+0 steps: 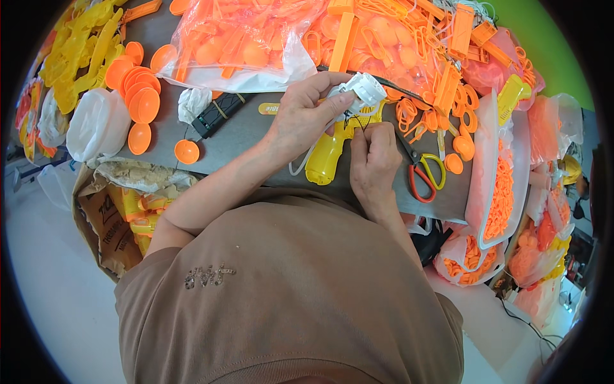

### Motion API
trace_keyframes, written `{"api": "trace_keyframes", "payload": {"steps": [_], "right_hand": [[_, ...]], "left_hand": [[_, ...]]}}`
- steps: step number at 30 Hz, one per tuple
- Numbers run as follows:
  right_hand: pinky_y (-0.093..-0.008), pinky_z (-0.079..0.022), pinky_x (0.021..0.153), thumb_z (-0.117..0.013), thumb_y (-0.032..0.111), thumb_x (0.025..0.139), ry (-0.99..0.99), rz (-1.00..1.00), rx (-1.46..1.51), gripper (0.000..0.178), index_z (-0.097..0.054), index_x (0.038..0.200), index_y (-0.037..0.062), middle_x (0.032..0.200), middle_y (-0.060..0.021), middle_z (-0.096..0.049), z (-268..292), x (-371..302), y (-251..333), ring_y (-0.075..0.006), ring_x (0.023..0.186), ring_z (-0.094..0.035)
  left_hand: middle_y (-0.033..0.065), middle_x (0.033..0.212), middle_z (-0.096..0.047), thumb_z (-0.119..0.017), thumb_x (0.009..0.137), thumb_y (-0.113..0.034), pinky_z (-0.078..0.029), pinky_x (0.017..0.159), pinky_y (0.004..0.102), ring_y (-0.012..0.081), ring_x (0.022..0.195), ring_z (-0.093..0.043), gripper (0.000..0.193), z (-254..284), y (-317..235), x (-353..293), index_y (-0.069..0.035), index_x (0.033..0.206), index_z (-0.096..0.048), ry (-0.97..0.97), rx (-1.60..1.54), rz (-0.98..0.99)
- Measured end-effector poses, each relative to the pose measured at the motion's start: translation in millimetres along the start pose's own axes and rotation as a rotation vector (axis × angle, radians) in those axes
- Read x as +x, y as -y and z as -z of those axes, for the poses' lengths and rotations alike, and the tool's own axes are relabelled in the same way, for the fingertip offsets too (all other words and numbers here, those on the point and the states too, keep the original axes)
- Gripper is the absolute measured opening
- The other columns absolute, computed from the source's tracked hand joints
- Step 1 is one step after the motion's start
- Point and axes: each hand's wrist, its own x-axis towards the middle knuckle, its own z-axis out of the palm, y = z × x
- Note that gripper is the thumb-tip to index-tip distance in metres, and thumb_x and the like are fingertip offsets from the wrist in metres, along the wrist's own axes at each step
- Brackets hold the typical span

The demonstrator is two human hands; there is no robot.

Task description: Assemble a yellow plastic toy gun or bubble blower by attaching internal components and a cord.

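Head view: the left hand (300, 118) is reaching across a yellow toy gun (332, 147), its fingers closing over a white plastic part (361, 89) at the top end of the toy, apparently pinning it so it does not shift. The toy gun is lying tilted on the grey counter (249, 134), grip end toward the person, right in front of the chest, so both hands are working close in. The right hand (374, 157) is sitting just below the white part, fingers pinched shut on something thin and dark, probably a thread or wire (too small to tell), right against the yellow body.

Just right of that hand, scissors with red and yellow handles (423, 173) are lying on the counter, within easy grab. A black ridged bar (217, 114) is resting to the left, apart from the hands. Orange round caps (137, 89) are piling at the far left beside a white bag (96, 121), and a single orange cap (187, 152) is sitting alone near the counter edge. Clear bags of orange parts (243, 45) are crowding the far side, with loose orange loops (409, 112) spilling near the toy, likely stock kept in reach. A cardboard box with yellow pieces (137, 211) is standing below the counter edge on the left.
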Motion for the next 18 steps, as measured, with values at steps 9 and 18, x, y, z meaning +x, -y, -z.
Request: {"api": "trace_keyframes", "payload": {"steps": [9,18], "right_hand": [[-0.0379,-0.042,0.049,-0.057,-0.001,0.08,0.026,0.017,-0.135,0.013,-0.045,0.078,0.0008,0.074,-0.0139,-0.049,-6,0,2,-0.0282,0.055,-0.052],[-0.0261,-0.049,0.043,-0.061,-0.006,0.073,0.289,-0.817,0.811,0.021,-0.055,0.092,-0.0016,0.07,-0.0063,-0.058,19,33,-14,-0.0136,0.045,-0.054]], "left_hand": [[0.0025,0.084,-0.061,-0.061,0.088,-0.017,-0.043,0.048,0.0188,0.0029,0.061,-0.051,0.031,2,7,1,0.002,0.111,-0.057,0.026,-0.056,-0.012],[0.0048,0.09,-0.064,-0.06,0.087,-0.014,-0.048,0.061,0.0224,0.0074,0.071,-0.057,0.03,-12,5,6,-0.001,0.114,-0.056,0.085,0.118,-0.101]]}}
